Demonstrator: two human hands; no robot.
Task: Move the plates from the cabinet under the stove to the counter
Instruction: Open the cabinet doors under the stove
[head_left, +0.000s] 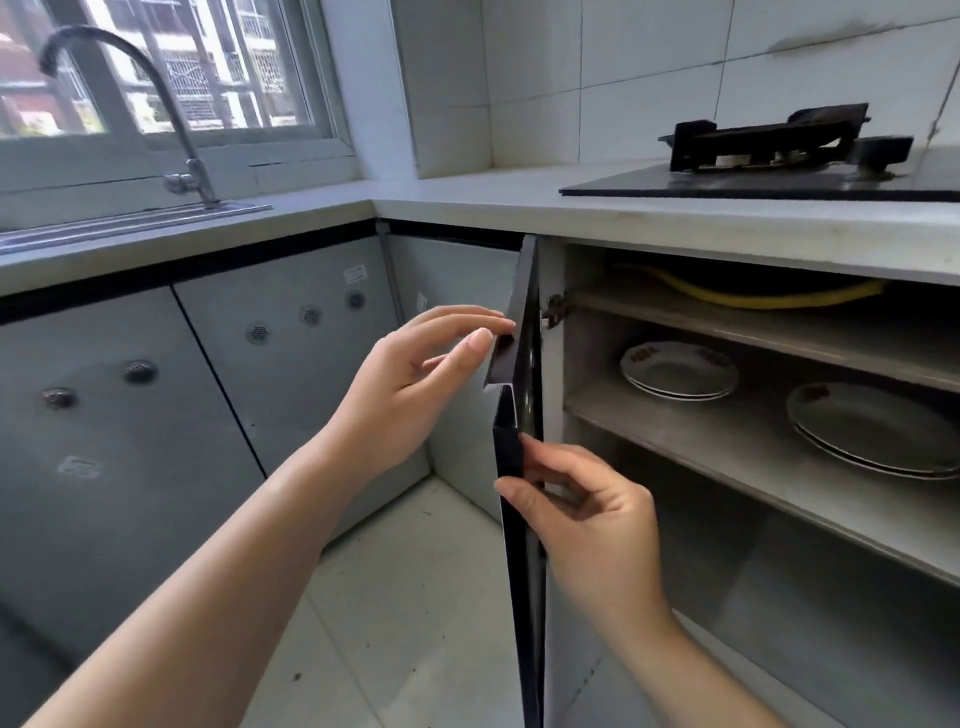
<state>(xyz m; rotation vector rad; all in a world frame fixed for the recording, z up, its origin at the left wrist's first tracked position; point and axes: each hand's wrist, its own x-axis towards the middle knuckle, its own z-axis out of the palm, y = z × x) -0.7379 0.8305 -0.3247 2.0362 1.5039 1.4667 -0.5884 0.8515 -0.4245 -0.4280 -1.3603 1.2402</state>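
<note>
— Plates are sitting flat on the middle shelf, right of the open door, yeah?
— Yep, right hand is sitting nearer, pinching the door edge; left hand is just resting loose fingertips up top.

Cabinet door hangs open, edge-on at frame centre — opening right of it is unblocked. Middle shelf: free strip in front of left plate stack and right plate stack, gap between them, low headroom. Yellow hose crosses top shelf. Counter free left of stove — upper centre.
</note>
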